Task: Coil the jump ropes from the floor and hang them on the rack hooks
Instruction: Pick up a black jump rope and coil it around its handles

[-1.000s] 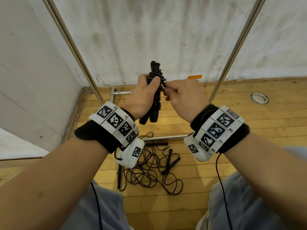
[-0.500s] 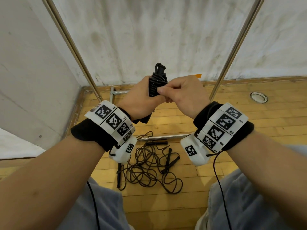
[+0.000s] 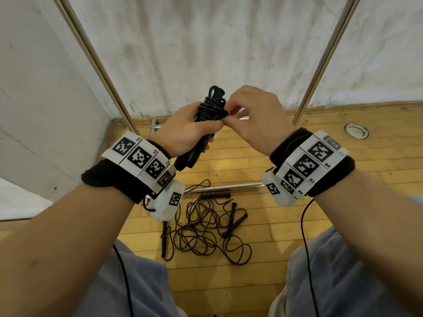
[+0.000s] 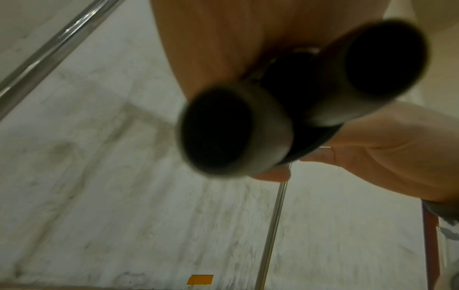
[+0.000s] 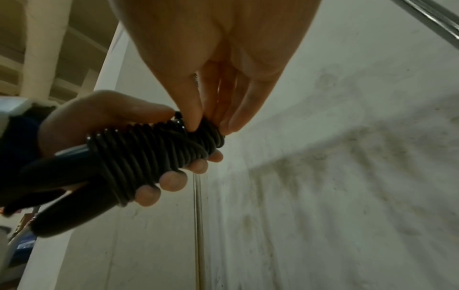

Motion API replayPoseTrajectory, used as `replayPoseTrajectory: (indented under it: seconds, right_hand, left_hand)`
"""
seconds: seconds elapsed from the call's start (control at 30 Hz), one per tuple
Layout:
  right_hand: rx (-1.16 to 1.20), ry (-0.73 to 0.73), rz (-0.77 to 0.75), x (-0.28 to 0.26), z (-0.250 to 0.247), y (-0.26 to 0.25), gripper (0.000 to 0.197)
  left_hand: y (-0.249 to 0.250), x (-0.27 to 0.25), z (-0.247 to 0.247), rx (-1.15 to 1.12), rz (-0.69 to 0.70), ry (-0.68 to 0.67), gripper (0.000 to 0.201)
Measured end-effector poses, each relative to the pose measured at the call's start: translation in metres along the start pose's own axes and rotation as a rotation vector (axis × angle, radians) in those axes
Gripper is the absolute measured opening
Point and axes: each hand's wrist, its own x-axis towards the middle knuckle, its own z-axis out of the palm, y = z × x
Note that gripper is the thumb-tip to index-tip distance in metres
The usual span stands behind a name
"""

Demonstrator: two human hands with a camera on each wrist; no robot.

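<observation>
Coiled jump rope (image 3: 209, 110) stays in left hand (image 3: 185, 131) grip | right hand (image 3: 256, 115) fingertips (image 5: 196, 121) now pinch its top wraps

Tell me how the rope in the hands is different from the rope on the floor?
The held rope is wound tight around its handles; the floor rope sprawls in loose, tangled loops. The left hand grips the held one while the right hand pinches its cord; nobody touches the floor one. Both look dark, with black handles.
</observation>
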Motion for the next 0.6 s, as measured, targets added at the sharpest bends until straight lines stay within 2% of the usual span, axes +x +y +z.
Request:
replayPoseTrajectory:
  seconds: [0.1,0.2,0.3,0.47,0.6]
  right_hand:
    - [-0.048,-0.048,-0.028,0.001,-0.002,0.002,0.011]
    - [-0.063,-0.095,0.000,0.002,-0.002,0.004,0.009]
    - [-0.049,-0.119,0.026,0.001,-0.002,0.003,0.009]
    - [-0.017,-0.123,0.043,-0.002,-0.004,0.002,0.010]
    - [0.015,-0.043,0.032,-0.005,0.001,-0.001,0.018]
  left_hand:
    - [0.002,-0.001,-0.002,0.069,0.052,0.039,0.017]
    - [0.004,-0.003,-0.002,0.143,0.087,0.070,0.021]
    - [0.007,-0.006,-0.002,0.194,0.092,0.018,0.026]
    - [0.012,-0.010,-0.005,0.127,0.040,-0.113,0.028]
    - [0.013,-0.010,-0.003,0.112,0.039,-0.080,0.029]
